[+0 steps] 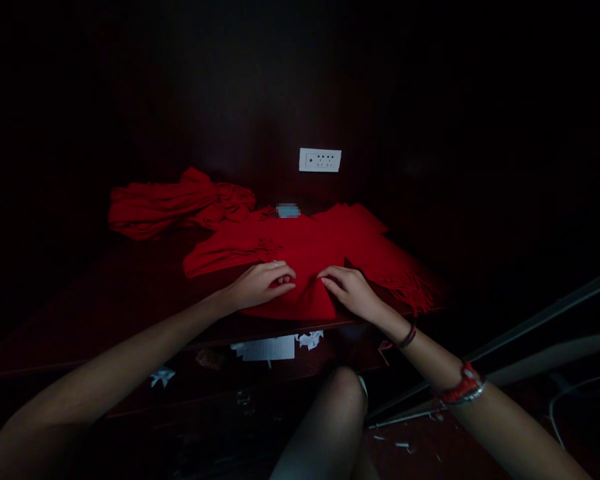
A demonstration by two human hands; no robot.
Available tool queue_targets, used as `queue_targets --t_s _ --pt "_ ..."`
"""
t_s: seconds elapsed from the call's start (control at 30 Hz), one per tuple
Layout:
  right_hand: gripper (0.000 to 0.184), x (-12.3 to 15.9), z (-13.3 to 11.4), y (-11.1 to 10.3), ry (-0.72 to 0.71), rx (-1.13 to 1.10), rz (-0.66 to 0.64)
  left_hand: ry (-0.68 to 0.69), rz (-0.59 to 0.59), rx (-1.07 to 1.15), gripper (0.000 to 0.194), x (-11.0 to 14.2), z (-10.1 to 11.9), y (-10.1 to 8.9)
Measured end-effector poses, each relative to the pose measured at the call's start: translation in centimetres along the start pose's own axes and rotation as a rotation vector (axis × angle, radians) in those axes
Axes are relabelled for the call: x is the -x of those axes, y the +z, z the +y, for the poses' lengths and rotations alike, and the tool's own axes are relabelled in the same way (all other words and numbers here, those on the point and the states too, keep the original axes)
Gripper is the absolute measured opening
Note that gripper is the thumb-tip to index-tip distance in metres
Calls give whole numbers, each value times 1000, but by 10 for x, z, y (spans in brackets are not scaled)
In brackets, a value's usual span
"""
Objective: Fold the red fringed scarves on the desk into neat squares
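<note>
A red fringed scarf (305, 243) lies spread on a dark wooden shelf, with tassels hanging at its right end and more fringe on its left part. My left hand (263, 283), a ring on one finger, is closed over the scarf's near part, fingers curled towards the thumb. Opposite it, my right hand (354, 291) pinches the cloth between thumb and fingertips, and a small fold rises there. The cloth between the two hands reaches the shelf's front edge. What lies under my left fingers is partly hidden.
A bunched red cloth (167, 203) lies at the back left. A white wall socket (320, 160) sits above the shelf, and a small pale blue item (288, 211) lies behind the scarf. Below are white papers (270, 348) and my knee (343, 393).
</note>
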State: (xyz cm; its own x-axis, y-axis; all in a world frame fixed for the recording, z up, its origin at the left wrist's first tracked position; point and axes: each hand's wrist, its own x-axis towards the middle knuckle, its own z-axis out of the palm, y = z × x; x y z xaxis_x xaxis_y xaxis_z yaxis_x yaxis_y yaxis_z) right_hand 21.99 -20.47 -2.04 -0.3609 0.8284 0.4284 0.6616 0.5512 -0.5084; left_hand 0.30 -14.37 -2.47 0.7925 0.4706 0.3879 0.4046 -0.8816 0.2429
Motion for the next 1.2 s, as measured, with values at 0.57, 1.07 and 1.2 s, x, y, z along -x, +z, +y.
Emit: queue_targets --t_s 0.57,1.07,1.2 --pt "27 8 -10 10 43 190 -30 -413 -119 -145 21 10 -19 -10" --pt "18 -13 -19 -10 177 397 -284 -411 -61 -127 14 12 -25 1" --pt "18 -23 -26 0 171 642 -297 -397 22 -152 8 12 -19 4"
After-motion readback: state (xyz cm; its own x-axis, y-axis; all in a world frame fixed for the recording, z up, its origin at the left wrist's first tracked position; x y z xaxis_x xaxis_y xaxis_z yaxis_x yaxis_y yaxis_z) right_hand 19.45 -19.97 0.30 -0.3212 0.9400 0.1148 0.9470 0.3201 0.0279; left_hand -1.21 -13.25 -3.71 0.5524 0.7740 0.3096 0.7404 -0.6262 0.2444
